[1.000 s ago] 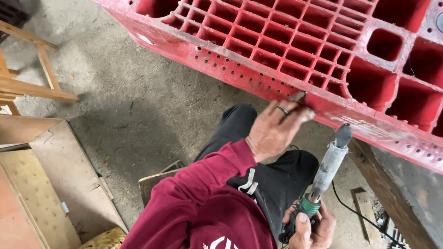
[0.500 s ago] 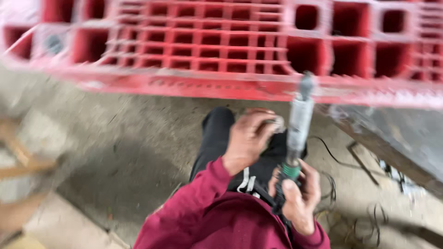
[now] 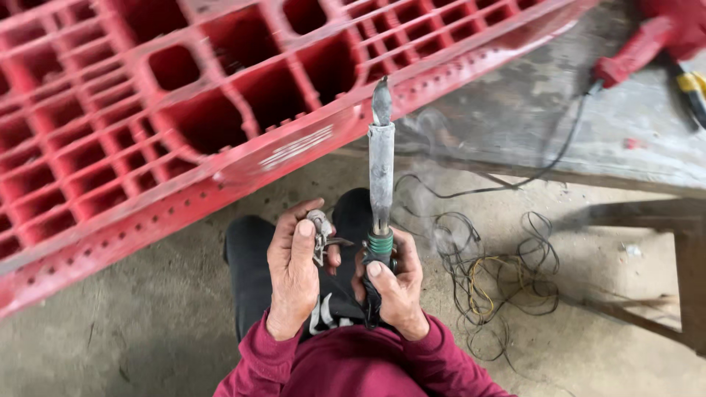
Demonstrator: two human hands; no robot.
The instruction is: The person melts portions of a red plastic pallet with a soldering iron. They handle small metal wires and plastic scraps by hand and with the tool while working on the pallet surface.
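At the far left and across the top we see a large red plastic pallet [image 3: 147, 125] tipped on its edge, its open grid of cells facing us and its long lower rail running down toward the left over the concrete floor [image 3: 110, 345]. Near the middle, our left hand [image 3: 294, 272] is closed around a small bent metal piece [image 3: 322, 234], the thumb lying along the top of it and one thin prong sticking out to the right. Just beside it, our right hand [image 3: 393, 283] is clamped on the handle of a soldering iron [image 3: 381, 169] with a green band at the grip; the iron stands nearly upright, its grey barrel rising away from us and its dark flattened tip ending in front of the pallet's rail. Whether the tip touches the rail we cannot tell. The two hands sit close together over our dark trousers [image 3: 254, 265], the maroon sleeves [image 3: 353, 367] nearest to us. To the right, a tangle of thin wires [image 3: 500, 279] lies on the floor. Farther right a wooden bench [image 3: 588, 140] carries a red power tool [image 3: 654, 37] and its black cable.
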